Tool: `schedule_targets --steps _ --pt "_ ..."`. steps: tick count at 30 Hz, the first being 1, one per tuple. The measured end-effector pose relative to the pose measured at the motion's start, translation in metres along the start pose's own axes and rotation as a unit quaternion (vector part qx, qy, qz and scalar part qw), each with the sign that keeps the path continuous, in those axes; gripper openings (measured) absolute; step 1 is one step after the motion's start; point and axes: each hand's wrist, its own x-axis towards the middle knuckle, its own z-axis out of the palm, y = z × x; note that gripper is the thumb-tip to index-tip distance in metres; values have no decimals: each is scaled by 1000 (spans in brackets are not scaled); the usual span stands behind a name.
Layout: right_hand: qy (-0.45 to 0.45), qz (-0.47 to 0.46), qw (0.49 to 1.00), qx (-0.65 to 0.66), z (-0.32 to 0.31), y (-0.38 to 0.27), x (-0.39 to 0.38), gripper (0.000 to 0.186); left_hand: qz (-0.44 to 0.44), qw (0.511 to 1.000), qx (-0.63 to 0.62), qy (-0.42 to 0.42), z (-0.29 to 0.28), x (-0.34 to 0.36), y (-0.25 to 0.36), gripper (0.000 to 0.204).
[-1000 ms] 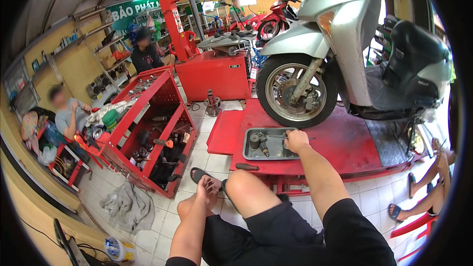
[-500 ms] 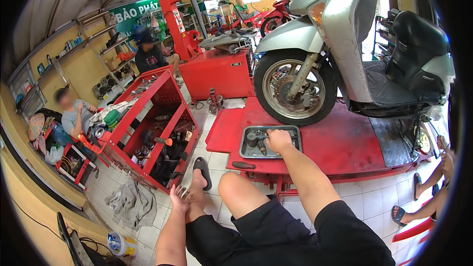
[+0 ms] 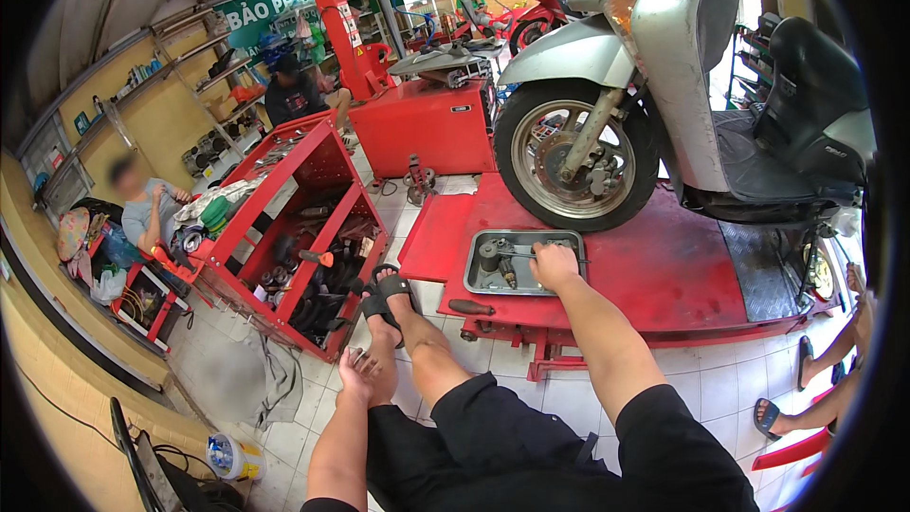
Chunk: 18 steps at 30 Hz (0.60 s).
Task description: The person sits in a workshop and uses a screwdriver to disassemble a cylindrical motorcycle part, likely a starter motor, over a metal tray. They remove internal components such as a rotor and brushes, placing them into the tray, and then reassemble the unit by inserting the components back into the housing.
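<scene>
My right hand [image 3: 554, 264] reaches into a grey metal tray [image 3: 471, 276] on the red lift platform, fingers curled round a thin metal tool [image 3: 519, 254]. Beside it in that tray are a round metal cylinder [image 3: 489, 257] and a narrower metal fitting [image 3: 508, 274]. My left hand [image 3: 358, 370] is palm up over my lower leg, its loosely bent fingers apart and empty. A dark-handled tool [image 3: 471, 307] lies on the platform in front of the tray. Above the tray, the silver scooter's front wheel [image 3: 526, 180] stands on the platform [image 3: 654, 284].
A red tool trolley [image 3: 332, 256] stands left of my feet, a grey cloth [image 3: 280, 379] and bucket [image 3: 242, 460] nearer. Behind are a red machine [image 3: 417, 142], a person in grey [image 3: 156, 209], one in dark clothes [image 3: 294, 100] and another [image 3: 469, 2]. Someone's legs [image 3: 806, 398] show at right.
My legs have stretched forward, sandals now together beside the trolley. My left hand has shifted left from where it was a second ago. My right hand remains at the tray, shifted slightly.
</scene>
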Motion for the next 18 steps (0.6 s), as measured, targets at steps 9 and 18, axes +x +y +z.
schedule_targets --steps 9,18 --pt "-27 -98 995 -17 31 -23 14 28 -35 992 -119 -7 -12 -5 -25 61" --pt "-43 -102 994 -23 43 -10 16 26 -96 995 -21 -20 32 -10 -69 56"
